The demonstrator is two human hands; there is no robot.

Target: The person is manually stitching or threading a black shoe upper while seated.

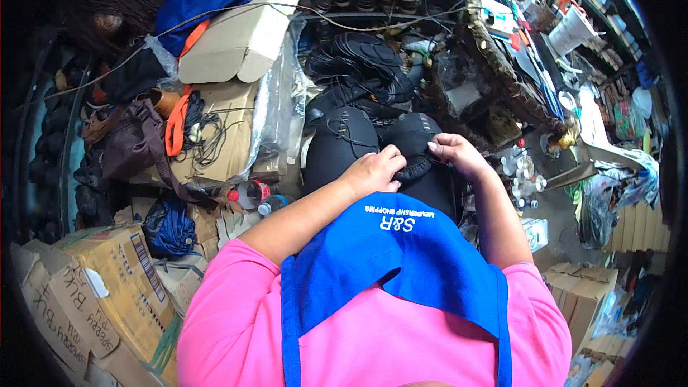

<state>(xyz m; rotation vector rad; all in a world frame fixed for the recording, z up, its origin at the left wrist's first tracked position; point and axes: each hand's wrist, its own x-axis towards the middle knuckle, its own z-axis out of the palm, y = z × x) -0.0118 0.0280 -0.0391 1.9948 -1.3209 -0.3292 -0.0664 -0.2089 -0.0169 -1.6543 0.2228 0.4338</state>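
A black curved piece (412,156) with a ridged edge, like a shoe upper, lies over my lap between my hands. My left hand (378,169) is closed on its near left side, fingers bent. At its right edge, my right hand (457,153) has thumb and fingers pinched together; whether a thread is in them is too small to tell. Dark trousers (333,147) with slits at the knees lie under the piece, so its outline is hard to separate from them. A blue apron (401,258) covers my front.
Beyond my knees sits a pile of black shoe parts (358,61). A worn workbench (494,57) with tools stands at the far right. To the left are a flattened carton (222,122), a brown bag (136,143) and bottles (251,193). Cardboard boxes (122,279) stand at the near left.
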